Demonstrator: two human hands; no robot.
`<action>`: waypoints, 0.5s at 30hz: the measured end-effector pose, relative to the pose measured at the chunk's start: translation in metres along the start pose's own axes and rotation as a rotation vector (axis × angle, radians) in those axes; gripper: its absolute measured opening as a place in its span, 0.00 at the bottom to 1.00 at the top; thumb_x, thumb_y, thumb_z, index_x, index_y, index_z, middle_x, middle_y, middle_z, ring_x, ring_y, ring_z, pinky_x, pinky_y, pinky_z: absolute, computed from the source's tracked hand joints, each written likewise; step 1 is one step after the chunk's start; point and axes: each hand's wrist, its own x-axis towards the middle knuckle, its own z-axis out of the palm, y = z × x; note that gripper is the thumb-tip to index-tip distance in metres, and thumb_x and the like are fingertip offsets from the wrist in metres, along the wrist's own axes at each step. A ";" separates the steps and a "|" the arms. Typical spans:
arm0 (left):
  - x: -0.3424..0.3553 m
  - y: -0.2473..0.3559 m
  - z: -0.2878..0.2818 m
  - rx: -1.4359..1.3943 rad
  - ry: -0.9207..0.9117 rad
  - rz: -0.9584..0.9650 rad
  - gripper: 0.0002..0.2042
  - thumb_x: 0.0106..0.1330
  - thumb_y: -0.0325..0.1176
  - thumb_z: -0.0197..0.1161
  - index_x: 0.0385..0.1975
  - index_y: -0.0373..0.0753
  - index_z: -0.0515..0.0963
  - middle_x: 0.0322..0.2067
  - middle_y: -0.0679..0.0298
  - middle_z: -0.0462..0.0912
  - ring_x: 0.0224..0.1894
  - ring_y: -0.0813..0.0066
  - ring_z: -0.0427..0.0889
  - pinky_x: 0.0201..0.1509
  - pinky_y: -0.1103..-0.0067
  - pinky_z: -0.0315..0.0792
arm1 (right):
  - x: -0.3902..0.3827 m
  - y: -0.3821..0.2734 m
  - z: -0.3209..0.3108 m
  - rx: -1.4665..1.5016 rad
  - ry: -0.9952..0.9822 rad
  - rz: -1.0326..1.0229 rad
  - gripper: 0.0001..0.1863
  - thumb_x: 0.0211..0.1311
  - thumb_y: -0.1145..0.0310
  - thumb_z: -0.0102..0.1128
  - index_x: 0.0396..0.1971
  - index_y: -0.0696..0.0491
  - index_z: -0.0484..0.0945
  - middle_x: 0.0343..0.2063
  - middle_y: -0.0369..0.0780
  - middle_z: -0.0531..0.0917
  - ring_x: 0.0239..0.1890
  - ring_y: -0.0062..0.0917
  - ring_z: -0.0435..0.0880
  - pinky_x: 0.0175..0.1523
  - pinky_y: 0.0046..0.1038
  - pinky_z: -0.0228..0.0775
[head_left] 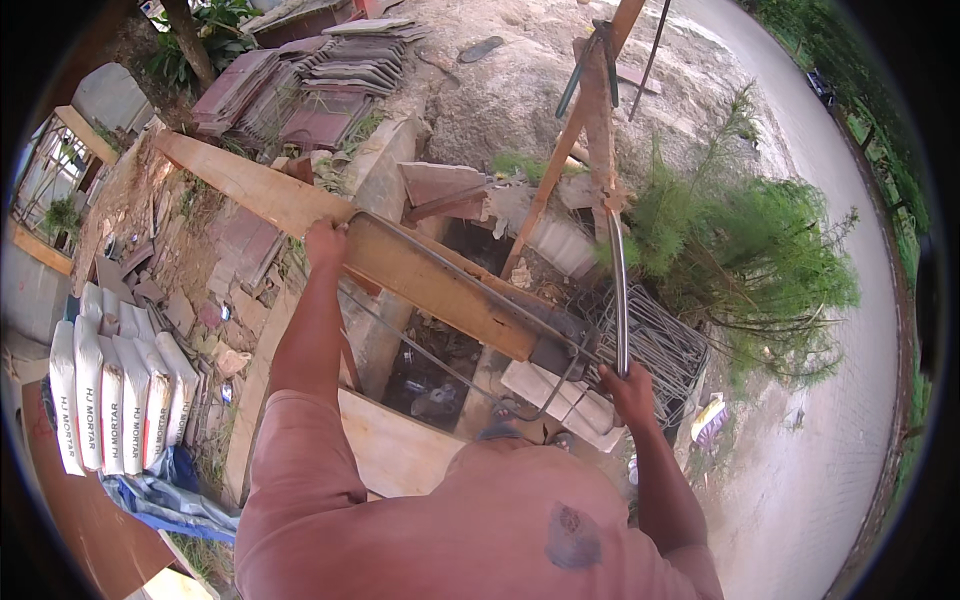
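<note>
My left hand (325, 240) is closed on a thin steel rod (435, 262) lying along a long wooden plank (250, 185), near the plank's left half. My right hand (625, 390) grips the lower end of a long silver metal pipe (620, 295), which points up and away from me. Beside that hand, at the plank's right end, is a dark metal block (555, 355) with bent rods around it. Below the plank lies an open pit (415, 375) with debris, and a pale slab (560, 405) is under the block.
Pale sacks (120, 400) stand at left; tile stacks (240, 90) lie behind. A pile of bent steel bars (655, 340) and a feathery bush (730, 250) are at right, beside a road (830, 400). Leaning timber posts (575, 120) rise ahead; a board (390, 430) crosses near my body.
</note>
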 end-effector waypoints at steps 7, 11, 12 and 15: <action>0.012 0.028 0.012 -0.012 0.001 0.052 0.13 0.61 0.41 0.63 0.35 0.36 0.79 0.38 0.51 0.81 0.44 0.49 0.79 0.47 0.61 0.71 | -0.010 -0.006 -0.010 -0.062 -0.052 0.138 0.17 0.58 0.58 0.64 0.32 0.60 0.77 0.24 0.41 0.82 0.21 0.22 0.77 0.29 0.29 0.70; 0.018 0.035 0.016 -0.034 0.001 0.015 0.15 0.61 0.44 0.63 0.36 0.38 0.79 0.37 0.52 0.81 0.44 0.50 0.79 0.48 0.62 0.72 | -0.007 0.009 -0.018 -0.137 -0.050 0.064 0.20 0.58 0.54 0.63 0.36 0.59 0.78 0.22 0.41 0.82 0.20 0.23 0.78 0.29 0.32 0.71; 0.021 0.024 0.018 -0.011 0.008 0.011 0.15 0.60 0.45 0.63 0.36 0.38 0.79 0.37 0.52 0.81 0.44 0.50 0.79 0.48 0.62 0.72 | -0.008 0.010 -0.025 -0.217 -0.043 0.041 0.20 0.57 0.54 0.63 0.37 0.58 0.78 0.22 0.43 0.82 0.21 0.26 0.79 0.30 0.33 0.71; 0.017 0.027 0.010 0.056 -0.035 -0.046 0.18 0.59 0.49 0.63 0.37 0.39 0.79 0.38 0.52 0.81 0.44 0.50 0.80 0.48 0.62 0.72 | -0.016 0.032 -0.057 -0.458 0.006 0.022 0.21 0.56 0.54 0.63 0.39 0.58 0.78 0.24 0.49 0.82 0.26 0.38 0.83 0.33 0.38 0.72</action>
